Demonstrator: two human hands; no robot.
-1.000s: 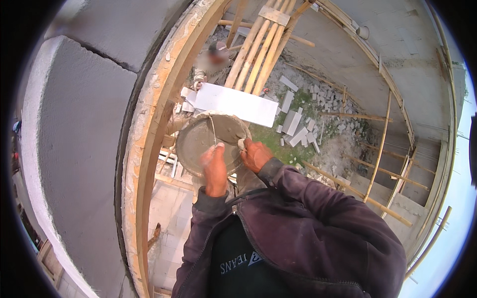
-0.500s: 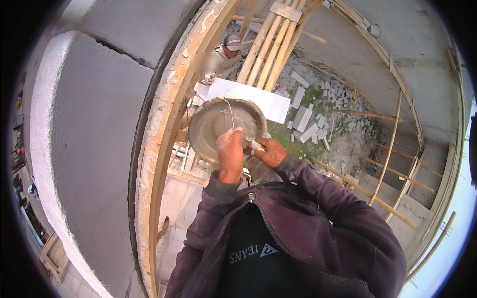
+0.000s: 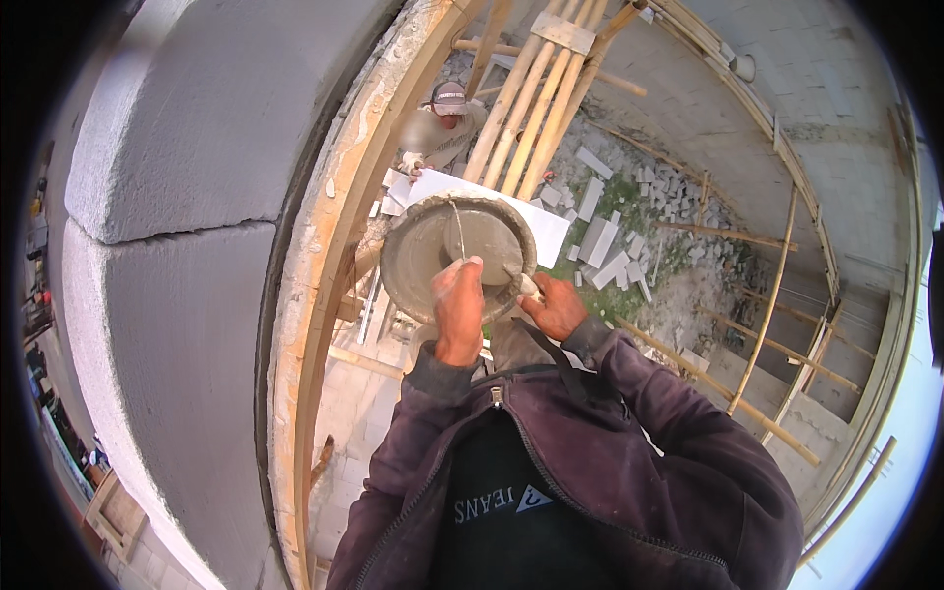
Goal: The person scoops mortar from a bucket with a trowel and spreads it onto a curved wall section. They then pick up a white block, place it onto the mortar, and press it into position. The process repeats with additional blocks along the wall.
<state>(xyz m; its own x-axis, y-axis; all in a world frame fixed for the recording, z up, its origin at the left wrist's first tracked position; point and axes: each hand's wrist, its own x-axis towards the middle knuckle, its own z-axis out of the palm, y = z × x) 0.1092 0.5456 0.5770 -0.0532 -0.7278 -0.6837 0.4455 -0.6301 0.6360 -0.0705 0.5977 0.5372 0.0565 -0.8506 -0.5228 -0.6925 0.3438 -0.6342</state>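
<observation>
A round bucket point(image 3: 386, 270) with a mortar-caked rim is in front of my body, with wet grey mortar point(image 3: 418, 251) inside. My left hand point(image 3: 458, 315) is closed around the bucket's thin bail handle point(image 3: 457, 228), which arches over the mortar. My right hand point(image 3: 559, 309) is closed on the pale handle of a trowel point(image 3: 531, 287) at the bucket's right rim. The trowel's blade reaches inward over the mortar and is mostly hard to make out.
To my left stands a grey block wall point(image 3: 187, 324), edged by a wooden beam point(image 3: 329, 236). Beyond the bucket, a co-worker point(image 3: 447, 133) touches a white panel point(image 3: 546, 231). Bamboo poles point(image 3: 536, 98) run behind it. Broken blocks point(image 3: 600, 241) litter the ground below at right.
The bucket and both hands have shifted slightly right in view. My right hand and the trowel are a little farther right. The wall's joint appears lower, and the co-worker's head has moved left.
</observation>
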